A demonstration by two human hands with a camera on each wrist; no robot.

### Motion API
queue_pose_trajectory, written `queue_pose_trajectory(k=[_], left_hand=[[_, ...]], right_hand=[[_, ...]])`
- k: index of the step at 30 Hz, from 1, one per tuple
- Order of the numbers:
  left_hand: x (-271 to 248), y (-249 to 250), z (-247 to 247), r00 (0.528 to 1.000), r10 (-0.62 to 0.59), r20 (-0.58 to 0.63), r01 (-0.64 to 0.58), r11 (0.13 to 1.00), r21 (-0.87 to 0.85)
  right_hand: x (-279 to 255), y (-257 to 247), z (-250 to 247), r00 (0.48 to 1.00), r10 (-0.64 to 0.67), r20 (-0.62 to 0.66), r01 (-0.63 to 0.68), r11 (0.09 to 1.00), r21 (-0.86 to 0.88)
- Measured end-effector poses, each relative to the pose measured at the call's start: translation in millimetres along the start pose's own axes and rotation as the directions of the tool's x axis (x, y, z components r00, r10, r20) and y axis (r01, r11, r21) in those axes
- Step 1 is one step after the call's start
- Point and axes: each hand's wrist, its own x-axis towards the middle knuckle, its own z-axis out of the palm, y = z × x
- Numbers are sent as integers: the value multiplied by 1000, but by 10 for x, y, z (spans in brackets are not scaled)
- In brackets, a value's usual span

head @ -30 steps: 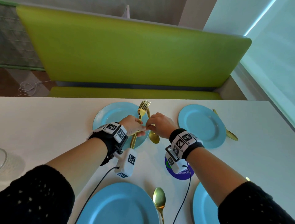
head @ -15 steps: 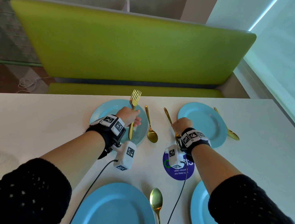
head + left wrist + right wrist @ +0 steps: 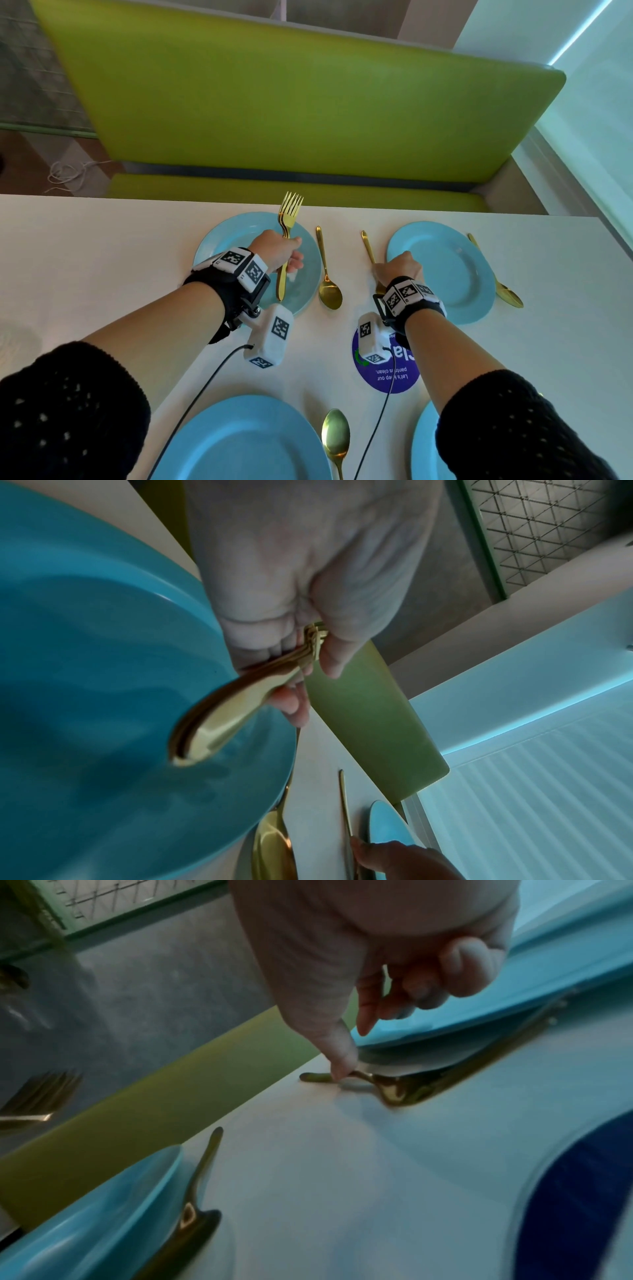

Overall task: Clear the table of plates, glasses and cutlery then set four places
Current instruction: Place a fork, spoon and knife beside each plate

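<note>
Above the far-left plate (image 3: 239, 233), left hand (image 3: 279, 253) grasps upright gold forks (image 3: 287, 222); right hand (image 3: 399, 269), thumb pressing down, rests on a gold spoon (image 3: 369, 251) lying on the table (image 3: 102, 257) beside the far-right plate (image 3: 445, 274)

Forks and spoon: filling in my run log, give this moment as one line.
left hand: grips gold forks | right hand: thumb on gold spoon

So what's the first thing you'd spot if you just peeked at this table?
Shiny gold forks, bunched upright in the left hand over a far blue plate. Beside it, the right hand touches a gold utensil lying on the white table. Behind stands a big green bench.
</note>
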Motion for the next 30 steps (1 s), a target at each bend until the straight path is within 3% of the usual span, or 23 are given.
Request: queue_pose_trajectory(k=[13,30], left_hand=[[-72,-20,28,1000,-4,-19,4,1000,-3],[-230,-36,103,1000,-17,-23,17,1000,-1]], right_hand=[[39,52,-20,998,58,-16,-57,997,53],[-49,119,-67,996,-57,-68,57,998,-10]])
